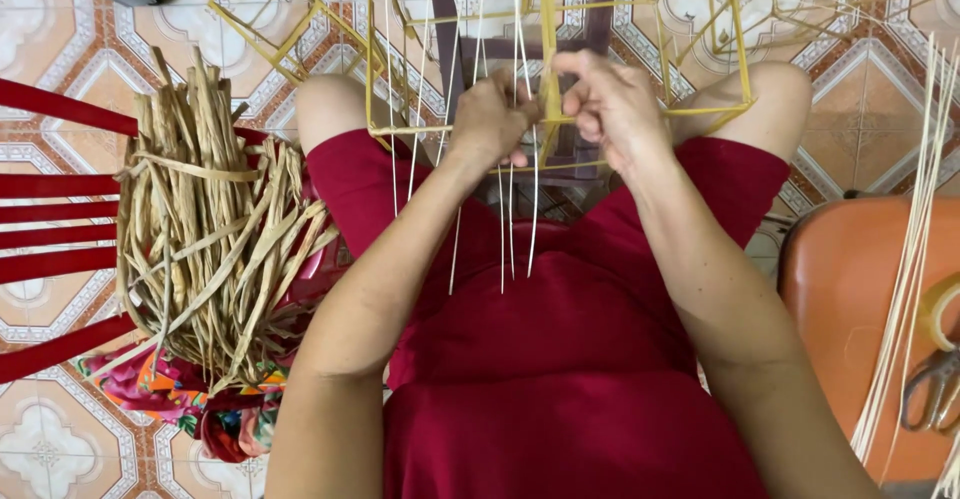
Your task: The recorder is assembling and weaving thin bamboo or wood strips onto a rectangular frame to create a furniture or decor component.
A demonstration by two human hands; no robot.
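A frame of thin yellow bamboo sticks (738,54) stands over my knees, above my red skirt. My left hand (488,119) is closed on a horizontal stick of the frame, with several pale thin strips (505,239) hanging down from under it. My right hand (612,104) pinches a wider yellow upright strip (547,19) right beside the left hand; the two hands almost touch. The fingertips are partly hidden by the sticks.
A big bundle of dry tan fibre strips (205,229) lies on a red slatted chair (50,209) at my left, over floral cloth (150,384). At my right an orange stool (840,299) holds scissors (930,389), a tape roll (940,314) and long pale strips (915,229). Patterned tile floor all round.
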